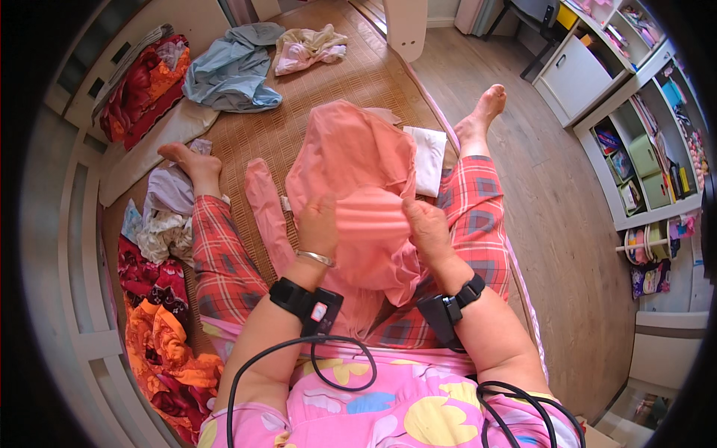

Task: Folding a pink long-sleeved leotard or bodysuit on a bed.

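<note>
A salmon-pink garment [351,160] is spread over my lap, above my red plaid trouser legs. My left hand [317,226] grips its left edge, and my right hand [429,230] grips its right edge. Between the two hands a ribbed, stretched band of the pink fabric [371,214] is pulled taut. One long sleeve of the garment [263,201] hangs down to the left onto the woven mat. Both wrists wear black straps with cables.
I sit on a bed with a woven straw mat [351,75]. A folded white cloth [427,158] lies by my right knee. Blue [231,71] and pale pink [310,46] clothes lie further up. Clothes [160,216] are heaped at the left. White shelves [635,142] stand at the right.
</note>
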